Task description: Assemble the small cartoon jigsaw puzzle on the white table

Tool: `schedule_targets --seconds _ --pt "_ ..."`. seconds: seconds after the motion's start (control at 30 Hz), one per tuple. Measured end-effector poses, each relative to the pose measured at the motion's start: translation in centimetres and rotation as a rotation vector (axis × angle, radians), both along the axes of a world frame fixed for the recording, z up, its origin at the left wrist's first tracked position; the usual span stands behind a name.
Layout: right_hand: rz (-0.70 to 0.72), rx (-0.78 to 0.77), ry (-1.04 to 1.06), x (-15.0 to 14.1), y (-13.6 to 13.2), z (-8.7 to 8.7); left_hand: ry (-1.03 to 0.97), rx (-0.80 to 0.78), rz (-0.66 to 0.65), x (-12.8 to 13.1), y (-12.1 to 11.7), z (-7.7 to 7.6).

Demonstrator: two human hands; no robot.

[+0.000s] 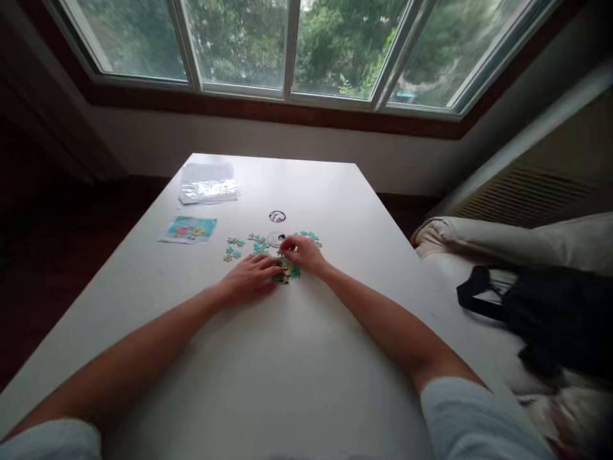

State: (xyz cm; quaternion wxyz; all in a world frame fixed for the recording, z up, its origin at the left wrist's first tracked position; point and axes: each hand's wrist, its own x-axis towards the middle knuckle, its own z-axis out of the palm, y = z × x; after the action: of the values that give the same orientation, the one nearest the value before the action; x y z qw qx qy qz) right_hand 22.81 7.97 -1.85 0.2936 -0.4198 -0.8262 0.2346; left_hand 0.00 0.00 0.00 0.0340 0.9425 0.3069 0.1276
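Note:
Several small turquoise and yellow jigsaw pieces (260, 245) lie scattered near the middle of the white table. My left hand (251, 276) rests low on the table with its fingers stretched out, the tips touching a denser cluster of jigsaw pieces (290, 271). Just above that cluster is my right hand (305, 254), its thumb and fingers pinched together; anything between them is too small to make out. Next to the right fingertips lies a clear round disc (274, 239). A few loose pieces (310, 236) show beyond the right hand.
The white table (306, 358) stands before a window. Toward its left edge lie a colourful picture sheet (192, 229) and a shiny clear plastic bag (209, 184). A dark-rimmed round item (277, 216) lies beyond the pieces. A black bag (550, 313) is at the right.

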Motion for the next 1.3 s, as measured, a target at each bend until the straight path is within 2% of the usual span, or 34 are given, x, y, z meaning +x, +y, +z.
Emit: schedule_targets --seconds 0.43,0.93,1.3 --pt "-0.074 -0.003 -0.080 -0.14 -0.57 0.69 -0.017 0.012 0.005 0.22 0.02 0.41" --pt "-0.085 0.136 -0.211 -0.41 -0.65 -0.05 -0.031 0.019 0.006 0.16 0.14 0.33" --pt "-0.093 0.155 -0.206 0.23 -0.41 0.70 -0.025 0.019 0.002 0.12 0.20 0.36"
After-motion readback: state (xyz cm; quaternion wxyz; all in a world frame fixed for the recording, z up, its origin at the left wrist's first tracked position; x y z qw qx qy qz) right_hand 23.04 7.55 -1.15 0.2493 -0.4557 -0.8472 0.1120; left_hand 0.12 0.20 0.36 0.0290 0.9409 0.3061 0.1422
